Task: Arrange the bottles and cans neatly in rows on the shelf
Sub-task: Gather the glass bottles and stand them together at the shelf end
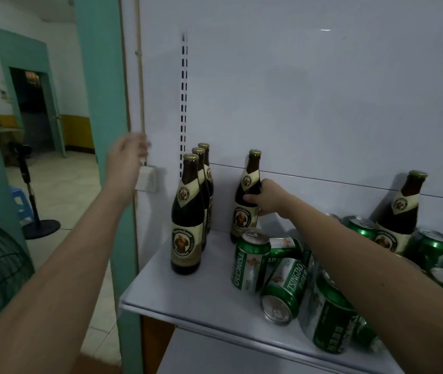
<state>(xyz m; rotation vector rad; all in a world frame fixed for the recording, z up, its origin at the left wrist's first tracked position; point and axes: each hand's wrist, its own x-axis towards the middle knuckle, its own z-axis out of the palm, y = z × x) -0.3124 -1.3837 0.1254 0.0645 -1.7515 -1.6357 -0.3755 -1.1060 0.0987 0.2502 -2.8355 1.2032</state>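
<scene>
**Fourth bottle in hand, cans waiting in a heap**

Nearest the camera, green cans (282, 290) are lying jumbled on the right of the shelf (188, 300), some on their sides, one upright can (250, 259) standing in front. The right forearm is crossing over them and hiding several; how many are lying beneath cannot be told.

Further in, three bottles (188, 220) are standing in a row at the left, running back toward the rear panel. Just right of that row, the right hand (267, 197) is gripping a fourth bottle (246, 201) at its shoulder, fingers curling round the glass; the bottle is leaning slightly, close to the back panel, and whether its base is resting on the shelf is hard to make out. A fifth bottle (401, 211) is standing well apart at the far right, among more cans cut off by the frame edge.

The left hand (127, 157) is hovering left of the shelf, blurred, fingers loosely spread and holding nothing.

The bottles are probably heavy, rigid, smooth and breakable; a hold round the shoulder or body seems safer than the neck. The cans look light and prone to rolling, best taken round the side.
</scene>
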